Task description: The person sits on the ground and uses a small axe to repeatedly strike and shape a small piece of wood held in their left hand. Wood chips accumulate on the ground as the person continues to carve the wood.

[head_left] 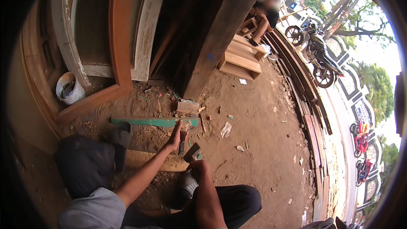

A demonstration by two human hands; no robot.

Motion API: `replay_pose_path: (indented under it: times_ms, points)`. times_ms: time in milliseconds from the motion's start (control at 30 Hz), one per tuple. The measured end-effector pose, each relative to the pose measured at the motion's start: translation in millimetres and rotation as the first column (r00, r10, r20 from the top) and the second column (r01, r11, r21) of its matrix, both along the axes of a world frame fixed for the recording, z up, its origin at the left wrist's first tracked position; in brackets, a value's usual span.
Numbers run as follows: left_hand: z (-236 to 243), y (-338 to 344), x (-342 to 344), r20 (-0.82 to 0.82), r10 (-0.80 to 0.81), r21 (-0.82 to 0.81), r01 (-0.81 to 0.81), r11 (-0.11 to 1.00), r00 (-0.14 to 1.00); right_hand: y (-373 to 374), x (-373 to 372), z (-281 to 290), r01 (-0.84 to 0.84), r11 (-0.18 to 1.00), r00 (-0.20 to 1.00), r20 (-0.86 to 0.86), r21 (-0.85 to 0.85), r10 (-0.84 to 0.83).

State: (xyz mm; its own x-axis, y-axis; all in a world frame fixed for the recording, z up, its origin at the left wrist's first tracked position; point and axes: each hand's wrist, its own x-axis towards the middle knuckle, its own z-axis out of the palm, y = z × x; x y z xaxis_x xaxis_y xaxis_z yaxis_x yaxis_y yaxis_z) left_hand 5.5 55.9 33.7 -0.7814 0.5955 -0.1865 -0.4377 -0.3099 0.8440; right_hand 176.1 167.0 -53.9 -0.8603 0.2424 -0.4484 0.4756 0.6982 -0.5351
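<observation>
My left hand (174, 139) reaches forward with its fingers stretched out and pointing away from me. Right beside its palm is a dark, narrow upright tool (182, 143), perhaps a chisel; its lower end is near a pale wooden plank (148, 161). My fingertips are near a green-painted board (148, 121) lying across the dirt. In my closed right hand (198, 168) is a hammer with a dark blocky head (192, 152), raised close to the upright tool. The hammer's handle is mostly hidden by my fingers.
A thick wooden post (224, 34) stands ahead, with door frames (121, 29) and a white bucket (71, 89) at left. A wooden shelf unit (241, 58) and a seated person (265, 15) are far right. Long planks (311, 114) edge the dirt ground, with motorcycles (316, 53) beyond.
</observation>
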Motion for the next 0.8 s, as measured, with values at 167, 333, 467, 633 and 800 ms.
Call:
replay_pose_path:
  times_ms: [167, 333, 467, 633, 800]
  points:
    - [69, 7, -19, -0.376, -0.246, -0.396, 0.086, 0.914, 0.894, 20, 6, -33, -0.031, 0.997, 0.993, 0.114, 0.073, 0.023]
    - [36, -17, -22, -0.44, -0.196, -0.477, -0.043, 0.878, 0.876, 23, -1, -34, -0.149, 0.989, 0.984, 0.101, -0.011, 0.149]
    - [15, -32, -7, -0.167, -0.201, -0.588, 0.066, 0.806, 0.965, 25, -3, -22, -0.156, 0.987, 0.973, 0.178, 0.032, 0.148]
    - [3, -30, -12, -0.252, -0.278, -0.658, 0.047, 0.752, 0.927, 19, -1, -14, -0.136, 0.989, 0.971, 0.204, 0.057, 0.122]
    - [-14, -21, 5, -0.338, -0.167, -0.584, -0.068, 0.809, 0.926, 11, -1, -6, -0.246, 0.957, 0.966, 0.119, 0.154, 0.23]
